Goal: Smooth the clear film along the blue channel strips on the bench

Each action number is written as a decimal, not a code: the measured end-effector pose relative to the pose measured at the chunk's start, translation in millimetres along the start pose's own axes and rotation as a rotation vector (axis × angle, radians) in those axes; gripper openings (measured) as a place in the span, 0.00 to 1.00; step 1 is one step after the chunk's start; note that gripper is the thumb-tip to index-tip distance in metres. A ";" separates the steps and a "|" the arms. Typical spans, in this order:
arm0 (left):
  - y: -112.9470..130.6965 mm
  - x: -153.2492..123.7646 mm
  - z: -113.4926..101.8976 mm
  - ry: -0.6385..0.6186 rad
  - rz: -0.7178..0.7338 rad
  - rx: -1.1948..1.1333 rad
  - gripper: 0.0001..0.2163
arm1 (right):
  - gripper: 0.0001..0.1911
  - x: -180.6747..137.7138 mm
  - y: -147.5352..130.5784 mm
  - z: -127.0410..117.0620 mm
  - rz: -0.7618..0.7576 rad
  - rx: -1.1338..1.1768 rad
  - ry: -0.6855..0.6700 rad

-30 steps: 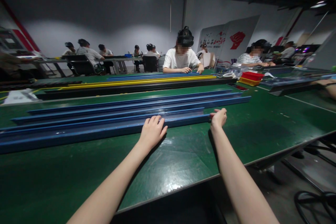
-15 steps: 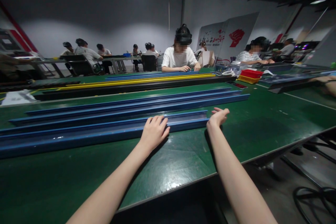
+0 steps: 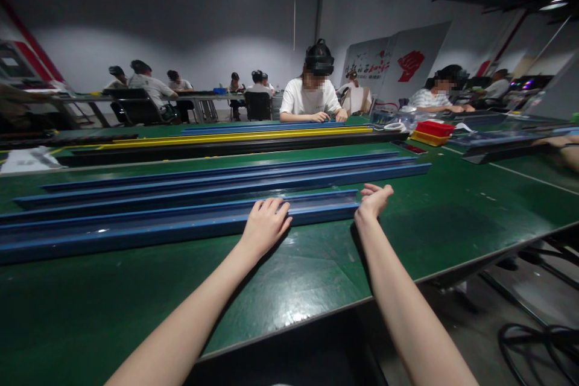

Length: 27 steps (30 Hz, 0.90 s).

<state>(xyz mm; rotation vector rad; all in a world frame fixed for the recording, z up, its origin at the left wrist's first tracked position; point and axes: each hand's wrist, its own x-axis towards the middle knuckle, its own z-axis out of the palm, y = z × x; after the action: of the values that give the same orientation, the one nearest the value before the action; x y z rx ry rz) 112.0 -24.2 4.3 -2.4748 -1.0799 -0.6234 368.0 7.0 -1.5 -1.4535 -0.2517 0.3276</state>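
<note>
Nearest to me on the green table (image 3: 316,277) lies a long blue U-shaped channel (image 3: 149,229), hollow side up. My left hand (image 3: 266,226) grips its near wall, with the fingers over the rim and the thumb on the outer side. At the channel's right end is my right hand (image 3: 373,200), its heel against or very close to that end. The right fingers stretch out and bend away from the channel, holding nothing. Just behind, further blue channels (image 3: 289,176) lie roughly parallel, apart from my hands.
Beyond the blue channels lie a yellow strip (image 3: 244,137) and dark rails (image 3: 226,148). Red and yellow bins (image 3: 432,132) stand at the back right, a white sheet (image 3: 29,160) at the left. Across the table sits a co-worker (image 3: 312,96). Cables (image 3: 529,344) lie on the floor.
The view has shifted slightly. Both hands keep practically the same place on the near channel, and the channel itself shows no clear movement.
</note>
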 end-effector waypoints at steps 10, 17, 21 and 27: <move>1.0 0.4 1.7 -0.002 0.001 0.008 0.11 | 0.27 -2.5 -1.4 -1.4 0.012 0.034 -0.043; 0.8 -0.7 2.1 -0.004 0.005 0.003 0.11 | 0.25 -1.9 -7.5 -4.8 0.092 0.174 -0.072; 1.3 1.7 2.0 -0.006 0.012 0.005 0.11 | 0.24 1.4 -11.3 -6.3 0.156 0.218 -0.047; 12.6 14.7 2.8 -0.019 0.055 0.005 0.11 | 0.17 18.7 -13.5 -9.6 0.173 0.111 -0.133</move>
<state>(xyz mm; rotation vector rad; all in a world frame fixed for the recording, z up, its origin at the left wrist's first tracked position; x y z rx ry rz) 131.2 -22.1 7.8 -2.5020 -1.0156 -0.5815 389.7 3.8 10.4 -1.3482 -0.2122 0.5719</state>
